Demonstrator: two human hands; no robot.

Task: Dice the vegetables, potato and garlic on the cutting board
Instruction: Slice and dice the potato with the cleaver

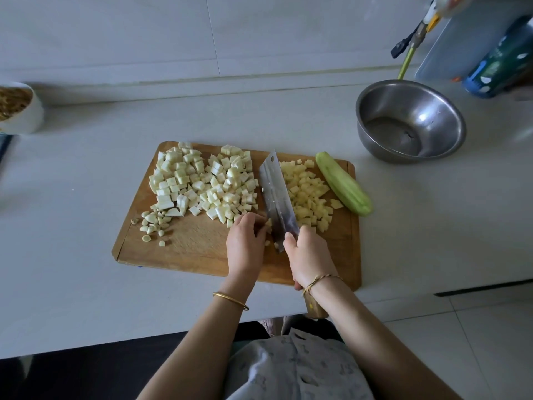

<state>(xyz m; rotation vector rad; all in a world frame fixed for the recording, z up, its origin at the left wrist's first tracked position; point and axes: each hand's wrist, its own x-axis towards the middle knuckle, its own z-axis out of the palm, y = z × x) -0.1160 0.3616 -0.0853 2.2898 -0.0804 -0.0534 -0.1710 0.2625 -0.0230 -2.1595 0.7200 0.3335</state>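
The potato dice (310, 194) lie in a loose heap on the right half of the cutting board (196, 243), just right of the cleaver (277, 194), whose broad blade stands edge-down across the board from near to far. A few small pale bits sit right against the blade's left face, near the left hand (245, 241).

Raw potato is likely stiff and brittle under the edge, wet and starchy on its cut faces, so small pieces will probably slide or stick to the steel. They are best pinned from above with the tips tucked back, not pinched at the sides.

The left fingers (253, 222) are curled under with the knuckles forward, touching or just beside the blade. Whether they pin a piece beneath them is hidden. The right hand (310, 255) grips the cleaver high up, with its fingers (290, 238) wrapped where handle meets blade. The wooden butt sticks out below the wrist.

On the left of the board lies a large pile of pale cubes (202, 183), with chopped garlic (153, 223) at its near left corner. A whole green gourd (343, 184) rests uncut along the far right edge, smooth and likely to roll. A steel bowl (409, 122) stands on the desk (86, 183), far right of the board.
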